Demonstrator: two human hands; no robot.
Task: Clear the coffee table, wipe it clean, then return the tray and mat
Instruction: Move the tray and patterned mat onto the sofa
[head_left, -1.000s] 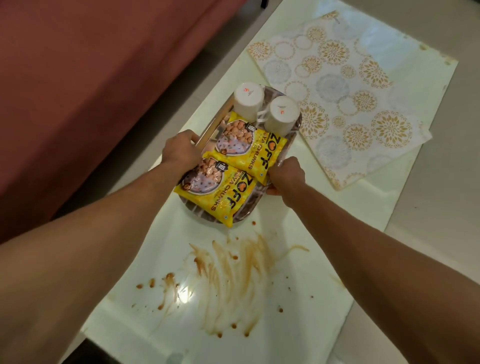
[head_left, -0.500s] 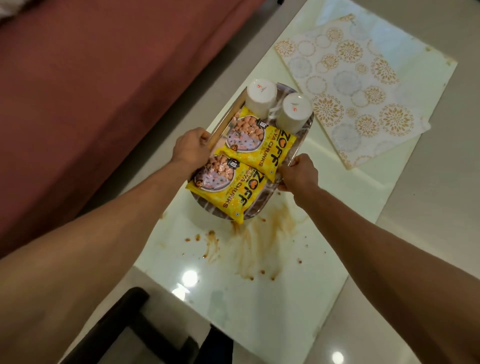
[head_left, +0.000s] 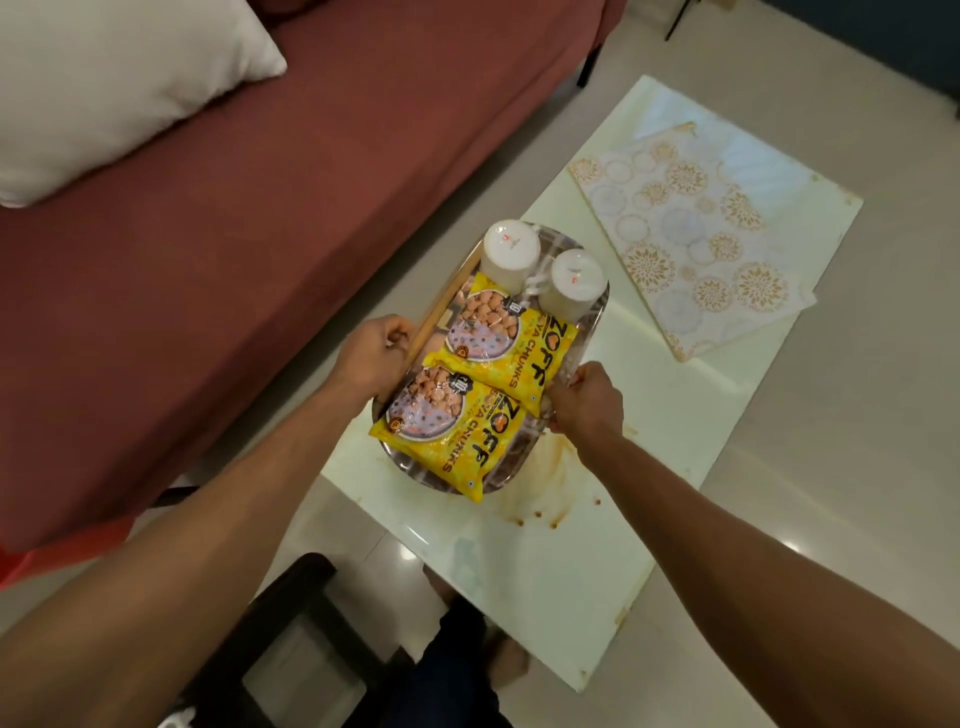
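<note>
Both hands are gripping the oval shiny metal tray by its long edges: left hand is curling round the rim on the sofa side, right hand is curling round the opp. rim. Tray is sitting over the pale glossy rectangular counter, w/ its near end over the counter's sofa-side edge; can't tell for sure if it's touching the top or raised off it.

On the tray: two white upside-down cups at the far end, side by side, & two yellow "ZOFF soya chunks" packets lying flat, overlapping, filling the middle & near end, near packet's corner sticking out past the tray rim. A thin wooden stick-like piece is lying along the tray's left rim.

Brown smeared stain w/ droplets is showing on the counter just beside the tray's near-right end. White mat w/ gold & grey floral circles is lying on the counter beyond the tray, apart from it, one corner hanging over the counter edge.

Left of the tray: dull red sofa w/ a white cushion
</note>
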